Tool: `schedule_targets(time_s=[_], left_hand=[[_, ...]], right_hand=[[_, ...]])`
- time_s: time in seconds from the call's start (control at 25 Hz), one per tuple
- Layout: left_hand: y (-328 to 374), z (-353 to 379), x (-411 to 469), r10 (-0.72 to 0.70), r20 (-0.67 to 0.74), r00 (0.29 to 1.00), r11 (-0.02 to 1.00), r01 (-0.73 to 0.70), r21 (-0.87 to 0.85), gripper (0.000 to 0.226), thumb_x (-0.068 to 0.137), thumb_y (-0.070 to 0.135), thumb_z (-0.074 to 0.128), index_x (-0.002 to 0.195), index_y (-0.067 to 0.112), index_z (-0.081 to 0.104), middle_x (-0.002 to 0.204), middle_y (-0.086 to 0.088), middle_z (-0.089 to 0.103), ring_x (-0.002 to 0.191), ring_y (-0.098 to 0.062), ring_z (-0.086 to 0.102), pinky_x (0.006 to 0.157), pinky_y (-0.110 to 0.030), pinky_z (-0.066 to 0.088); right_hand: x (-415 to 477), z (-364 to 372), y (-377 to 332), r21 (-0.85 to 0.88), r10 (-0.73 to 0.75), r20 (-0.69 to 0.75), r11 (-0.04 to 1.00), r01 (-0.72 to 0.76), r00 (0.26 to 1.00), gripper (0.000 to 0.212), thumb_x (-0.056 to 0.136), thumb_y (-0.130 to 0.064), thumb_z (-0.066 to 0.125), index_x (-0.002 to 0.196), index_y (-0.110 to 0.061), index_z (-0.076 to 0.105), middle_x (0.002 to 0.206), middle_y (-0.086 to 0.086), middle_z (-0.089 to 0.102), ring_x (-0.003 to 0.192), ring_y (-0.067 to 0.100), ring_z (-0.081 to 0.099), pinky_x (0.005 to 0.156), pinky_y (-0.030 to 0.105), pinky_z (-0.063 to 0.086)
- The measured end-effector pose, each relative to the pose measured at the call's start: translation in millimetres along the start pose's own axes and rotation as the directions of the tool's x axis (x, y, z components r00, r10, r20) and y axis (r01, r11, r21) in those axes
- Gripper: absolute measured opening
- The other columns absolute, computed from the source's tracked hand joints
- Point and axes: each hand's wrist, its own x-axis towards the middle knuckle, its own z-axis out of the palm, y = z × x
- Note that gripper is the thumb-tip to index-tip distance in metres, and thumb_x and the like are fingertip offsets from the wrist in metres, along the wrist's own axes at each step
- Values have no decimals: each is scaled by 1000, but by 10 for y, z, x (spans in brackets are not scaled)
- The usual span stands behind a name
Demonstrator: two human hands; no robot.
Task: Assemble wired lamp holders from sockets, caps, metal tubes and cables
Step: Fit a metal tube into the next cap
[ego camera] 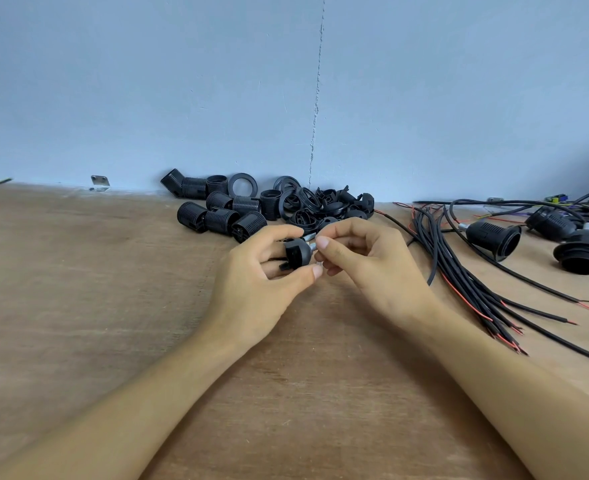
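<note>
Black cap (pixel 298 255): held above the middle of the wooden table (pixel 95 306), gripped in curled fingers of left hand (pixel 251 285). Short metal tube (pixel 313 244) at its right side, pinched by thumb and forefinger of right hand (pixel 372 271). Both forearms reaching in from near side.

Wooden table (pixel 78 306), black sockets (pixel 222 213), cables (pixel 459 271)

Sockets (pixel 222 220), cap (pixel 298 252) showing black; tube (pixel 313 247) silver; cables (pixel 459 271) black, red-cored; table (pixel 78 306) showing brown grain; wall (pixel 147 81) blue.
</note>
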Motion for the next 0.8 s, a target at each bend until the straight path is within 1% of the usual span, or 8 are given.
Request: schedule_targets(time_s=[0.12, 0.2, 0.24, 0.36, 0.44, 0.52, 0.68, 0.8], left_hand=[[1, 1, 33, 1, 13, 1000, 999, 0, -36, 34, 82, 31, 84, 114, 36, 73, 103, 8, 77, 87, -12, 75, 72, -27, 60], [-14, -20, 50, -29, 18, 999, 998, 30, -61, 44, 76, 38, 82, 118, 39, 72, 105, 7, 76, 80, -15, 74, 72, -24, 58], [-29, -30, 60, -51, 24, 998, 995, 53, -84, 47, 73, 37, 82, 119, 39, 72, 104, 6, 77, 81, -15, 74, 78, -28, 59], [-74, -52, 100, -118, 38, 992, 975, 123, -184, 43, 68, 24, 85, 108, 38, 75, 107, 2, 78, 96, -19, 76, 96, -44, 57], [-94, -49, 117, -147, 57, 988, 960, 156, -234, 42, 69, 22, 85, 107, 33, 75, 110, 2, 78, 99, -20, 77, 97, -46, 58], [-116, -42, 118, -162, 70, 984, 946, 175, -272, 45, 70, 22, 85, 113, 25, 72, 111, 2, 78, 98, -21, 77, 94, -45, 59], [-120, -43, 105, -164, 59, 985, 940, 174, -294, 47, 70, 21, 84, 115, 22, 70, 111, 1, 78, 98, -21, 77, 93, -44, 60], [-120, -40, 104, -152, 51, 987, 952, 160, -261, 47, 65, 26, 89, 108, 27, 73, 110, 2, 78, 97, -21, 77, 98, -50, 57]], right_hand=[[10, -10, 5, 70, 4, 14, 998, -5, 1000, 5, 94, -18, 69, 98, -19, 73, 84, 4, 76, 77, 12, 70, 73, 25, 56], [22, -19, 9, 73, 0, 20, 997, -1, 1000, 9, 95, -17, 69, 102, -20, 73, 89, 2, 77, 82, 13, 71, 75, 24, 56], [25, -25, 10, 68, -4, 20, 998, 3, 1000, 11, 95, -16, 69, 103, -21, 73, 91, 1, 77, 86, 14, 72, 76, 25, 56], [30, -39, 6, 56, -16, 7, 998, 15, 1000, 12, 94, -16, 70, 102, -23, 74, 94, -2, 77, 91, 18, 72, 81, 32, 58], [30, -35, 0, 37, -25, -4, 999, 25, 1000, 12, 93, -17, 70, 100, -25, 75, 94, -2, 77, 93, 20, 72, 86, 41, 58], [28, -33, -11, 16, -32, -12, 999, 32, 999, 12, 93, -17, 71, 100, -26, 75, 94, -4, 77, 92, 17, 71, 90, 45, 57], [16, -28, -37, -61, -45, -14, 997, 44, 999, 11, 93, -19, 72, 101, -26, 75, 92, -9, 76, 81, 6, 67, 85, 40, 57], [6, -12, -56, -98, -41, -8, 994, 40, 999, 12, 93, -21, 72, 103, -25, 75, 93, -10, 76, 84, 8, 69, 87, 38, 57]])
